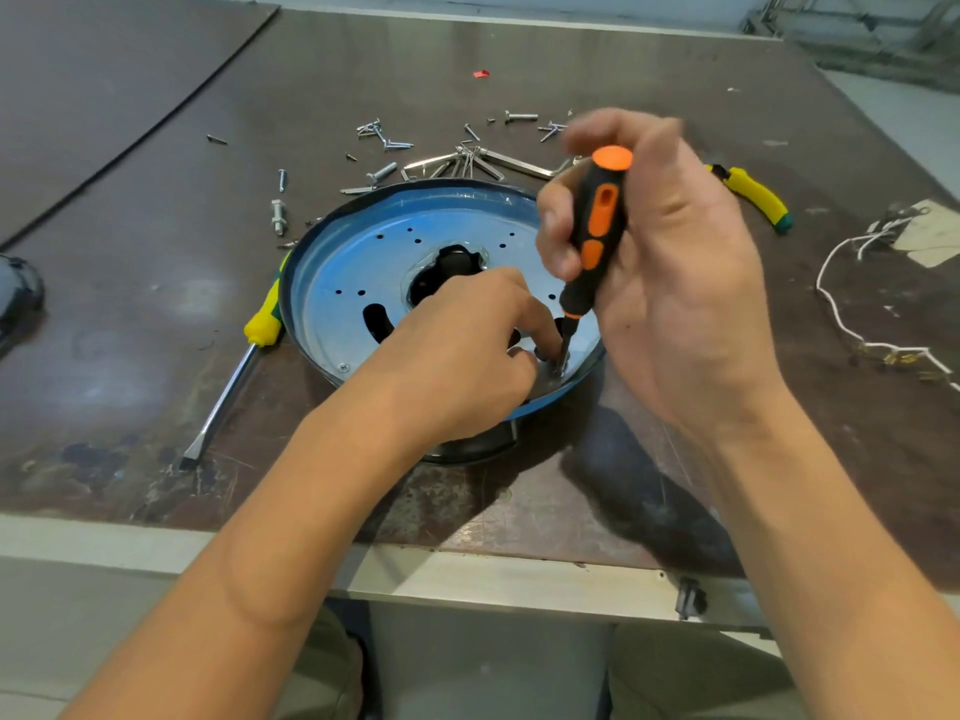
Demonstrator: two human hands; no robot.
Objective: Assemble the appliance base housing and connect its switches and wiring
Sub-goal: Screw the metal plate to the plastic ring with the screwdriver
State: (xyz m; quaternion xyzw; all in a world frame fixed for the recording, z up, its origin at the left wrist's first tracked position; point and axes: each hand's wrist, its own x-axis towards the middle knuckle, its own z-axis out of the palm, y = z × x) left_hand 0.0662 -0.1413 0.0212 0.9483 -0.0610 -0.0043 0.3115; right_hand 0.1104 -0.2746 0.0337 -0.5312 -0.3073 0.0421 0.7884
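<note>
Meanwhile, right hand [660, 283] grips rubbery screwdriver [597, 236] over round housing [363, 262].

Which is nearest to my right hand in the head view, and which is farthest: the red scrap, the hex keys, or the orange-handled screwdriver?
1. Orange-handled screwdriver: held in the right hand's grip.
2. Hex keys: just beyond the hand, to its left.
3. Red scrap: farthest back, well beyond the hex keys.

The left hand [467, 350] partly hides the screwdriver [597, 236] tip. Fingertips of the right hand [675, 283] are blurred. The left edge cuts off a dark object [18, 298].
</note>
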